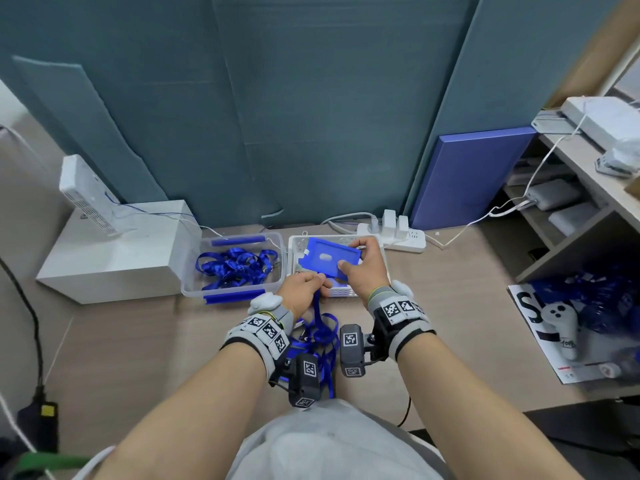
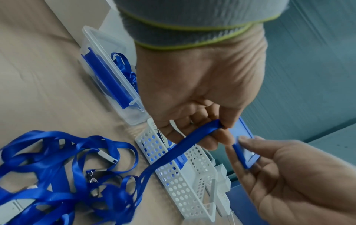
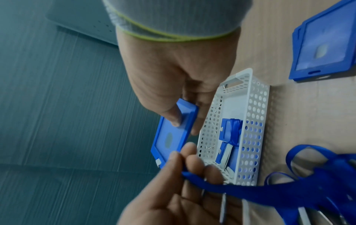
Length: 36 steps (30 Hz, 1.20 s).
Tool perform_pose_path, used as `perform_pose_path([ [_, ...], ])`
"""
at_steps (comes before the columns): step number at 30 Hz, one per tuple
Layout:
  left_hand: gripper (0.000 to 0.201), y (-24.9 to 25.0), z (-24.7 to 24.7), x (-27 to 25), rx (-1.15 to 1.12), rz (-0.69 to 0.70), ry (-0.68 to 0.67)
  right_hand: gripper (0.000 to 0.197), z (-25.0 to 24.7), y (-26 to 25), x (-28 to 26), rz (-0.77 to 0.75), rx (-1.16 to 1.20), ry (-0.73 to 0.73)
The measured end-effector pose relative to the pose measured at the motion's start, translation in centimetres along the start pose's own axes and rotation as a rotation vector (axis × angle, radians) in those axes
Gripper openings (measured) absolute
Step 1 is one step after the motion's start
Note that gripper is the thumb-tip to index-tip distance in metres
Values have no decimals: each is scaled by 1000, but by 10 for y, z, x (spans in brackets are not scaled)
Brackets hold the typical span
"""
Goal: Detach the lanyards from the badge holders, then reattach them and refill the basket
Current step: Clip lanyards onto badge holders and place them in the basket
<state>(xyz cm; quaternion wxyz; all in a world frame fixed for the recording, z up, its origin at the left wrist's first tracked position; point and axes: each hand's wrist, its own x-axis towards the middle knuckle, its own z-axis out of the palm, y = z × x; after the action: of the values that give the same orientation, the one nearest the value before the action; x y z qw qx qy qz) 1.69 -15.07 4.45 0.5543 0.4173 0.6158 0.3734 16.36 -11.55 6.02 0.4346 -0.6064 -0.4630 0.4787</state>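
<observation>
Nearest the person, both forearms wear grey wrist straps [image 1: 401, 308] printed with black-and-white square marker tags; no words can be read on them. Between the wrists a heap of loose lanyards [image 1: 313, 344] lies on the wooden desk [image 1: 138, 341].

The left hand [image 1: 303, 289] has its thumb and fingers pinched together on the end of one blue lanyard [image 2: 185, 141], which trails from the pinch down to the heap. The right hand [image 1: 363, 265] has thumb and fingers clamped on a blue badge holder [image 1: 327, 256], raised above the white basket [image 1: 341, 292], with its near end just beside the left fingertips. Whether strap and holder are joined cannot be told.

The left wrist view alone shows metal clips [image 2: 92, 178] among the heaped lanyards. The right wrist view alone shows the basket's interior: more blue badge holders [image 3: 229, 132] lie at its end nearest the left hand, one wrapped in blue strap, and a second badge holder [image 3: 325, 50] lies flat on the desk beside the basket.

Left of the basket stands a clear box [image 1: 235, 263] with blue clasps, holding more lanyards. Farther right, a white sheet [image 1: 540, 327] bears a large black letter "S"; its remaining print is too small to read. Behind, a white power strip [image 1: 398, 235] lies against the teal partition [image 1: 311, 116].
</observation>
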Motion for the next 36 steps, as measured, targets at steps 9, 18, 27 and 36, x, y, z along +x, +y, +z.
perform_pose_path([
  [9, 30, 5, -35, 1, -239, 32, -58, 47, 8, 14, -5, -32, -227, -131],
  [18, 25, -7, -62, 16, -103, 28, 6, 50, 4, 20, -10, 112, -130, -432],
  [27, 38, -20, -59, 25, -225, -213, 39, 46, 1, 12, -7, 238, 260, -513],
  [36, 38, -12, -51, 0, -172, -302, -214, 35, 14, -4, 4, 231, 270, -132],
])
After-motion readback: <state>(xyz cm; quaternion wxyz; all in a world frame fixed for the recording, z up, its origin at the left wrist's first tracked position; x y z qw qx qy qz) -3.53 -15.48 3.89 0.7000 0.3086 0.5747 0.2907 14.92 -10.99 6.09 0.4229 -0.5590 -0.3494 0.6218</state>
